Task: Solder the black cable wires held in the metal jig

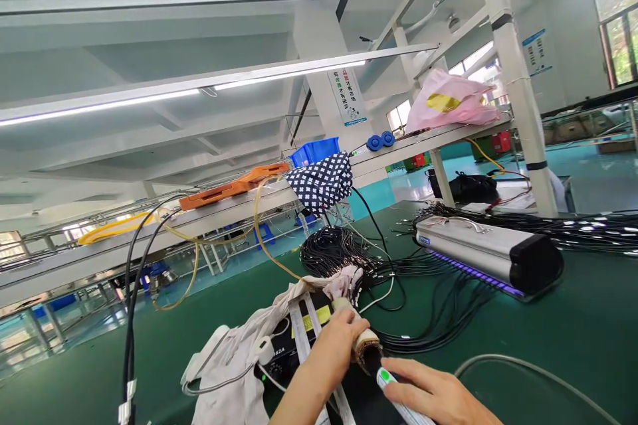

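our left hand [339,335] wraps the tan taped black cable bundle [359,344]; our right hand [428,388] pinches a white pen-shaped tool with green tip [391,385] against it.

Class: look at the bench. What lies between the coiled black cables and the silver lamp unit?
In the head view, black cables fan across the green mat from the coil to under the lamp unit, which glows violet beneath.

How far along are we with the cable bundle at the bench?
Done: black cables lie fanned under the lamp unit. In hand: the left hand grips a tape-wrapped bundle end; the right hand holds a white pen-like tool against it. Left: a coiled bundle waits behind.
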Available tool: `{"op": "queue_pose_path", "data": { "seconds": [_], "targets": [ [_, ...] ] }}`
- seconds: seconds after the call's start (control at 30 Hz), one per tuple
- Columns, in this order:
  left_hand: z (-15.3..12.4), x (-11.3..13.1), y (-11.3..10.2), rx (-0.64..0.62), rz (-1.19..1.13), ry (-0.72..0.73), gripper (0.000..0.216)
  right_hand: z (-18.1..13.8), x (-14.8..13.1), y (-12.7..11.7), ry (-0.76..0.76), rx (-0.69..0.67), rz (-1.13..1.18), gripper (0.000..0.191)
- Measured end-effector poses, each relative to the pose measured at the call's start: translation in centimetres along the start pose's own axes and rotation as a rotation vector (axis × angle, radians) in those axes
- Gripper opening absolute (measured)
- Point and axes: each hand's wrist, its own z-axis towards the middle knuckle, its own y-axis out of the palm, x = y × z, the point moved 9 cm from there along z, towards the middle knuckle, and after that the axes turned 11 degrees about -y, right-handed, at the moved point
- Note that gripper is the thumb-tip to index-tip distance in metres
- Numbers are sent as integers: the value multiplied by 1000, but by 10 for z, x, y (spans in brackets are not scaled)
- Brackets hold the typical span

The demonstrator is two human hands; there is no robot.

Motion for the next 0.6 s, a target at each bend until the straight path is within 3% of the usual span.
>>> {"op": "queue_pose_path", "data": {
  "seconds": [0.17,0.23,0.37,0.5,0.6],
  "targets": [
    [2,-3,-1,-1,-9,2,36,8,20,11,53,-136,-188,20],
    [3,0,-2,-5,8,1,36,13,23,17,-15,-218,-283,15],
    [7,11,0,-32,85,-4,26,20,21,32,-217,-276,-360,14],
    [9,13,4,-61,143,-21,25,14,21,35,-227,-281,-327,33],
    [7,12,5,-66,154,-30,31,0,19,31,-144,-349,-246,26]
  ]
}}
